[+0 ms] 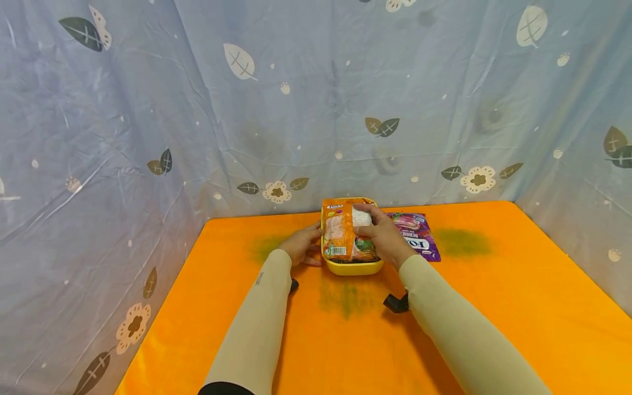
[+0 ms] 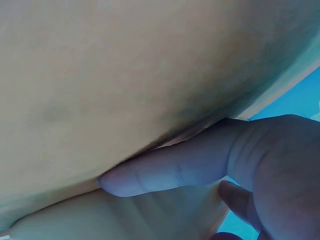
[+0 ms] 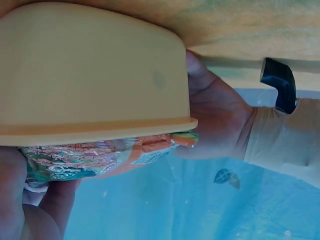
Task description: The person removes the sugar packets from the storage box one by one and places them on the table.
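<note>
A yellow plastic tub (image 1: 354, 269) stands on the orange cloth, with an orange candy bag (image 1: 334, 230) lying at its top opening. My right hand (image 1: 387, 236) grips the bag's right part, thumb and fingers spread over its face. From the right wrist, the bag (image 3: 100, 157) bulges past the tub's rim (image 3: 95, 131), my right hand (image 3: 20, 195) at one end. Against the tub's left wall rests my left hand (image 1: 301, 245). A straight finger (image 2: 165, 170) lies along that wall in the left wrist view. What lies beneath the bag is mostly hidden.
A purple candy bag (image 1: 424, 241) lies flat just right of the tub, partly behind my right hand. The orange cloth (image 1: 484, 296) covers the table. A blue patterned curtain (image 1: 306, 109) hangs close behind the tub and along both sides.
</note>
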Tool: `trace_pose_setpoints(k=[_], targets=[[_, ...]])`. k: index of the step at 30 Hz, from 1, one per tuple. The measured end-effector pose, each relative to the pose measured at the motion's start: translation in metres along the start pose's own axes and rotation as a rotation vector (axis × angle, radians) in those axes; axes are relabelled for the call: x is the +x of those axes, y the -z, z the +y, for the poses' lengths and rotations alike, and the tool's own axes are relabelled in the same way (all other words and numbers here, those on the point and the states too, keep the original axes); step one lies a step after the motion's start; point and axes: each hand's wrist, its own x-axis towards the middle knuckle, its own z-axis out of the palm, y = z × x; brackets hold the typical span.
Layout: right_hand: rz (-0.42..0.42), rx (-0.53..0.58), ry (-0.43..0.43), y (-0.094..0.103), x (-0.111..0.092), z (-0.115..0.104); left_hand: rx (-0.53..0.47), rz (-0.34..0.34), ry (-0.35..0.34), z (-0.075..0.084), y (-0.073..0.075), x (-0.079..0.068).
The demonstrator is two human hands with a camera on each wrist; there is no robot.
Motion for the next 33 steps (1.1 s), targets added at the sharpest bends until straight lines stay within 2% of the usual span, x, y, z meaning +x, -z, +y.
trace_pose_setpoints(k=[8,16,33], targets=[[0.015,-0.065,0.009,0.012,-0.001,-0.010,-0.010,-0.009,-0.001,0.003,-0.002,-0.001],[0.048,-0.101,0.057,0.042,-0.003,-0.019,-0.011,-0.027,-0.008,0.002,0.000,0.000],[0.105,-0.125,0.085,0.098,-0.017,-0.032,0.002,-0.011,-0.003,0.001,0.000,0.000]])
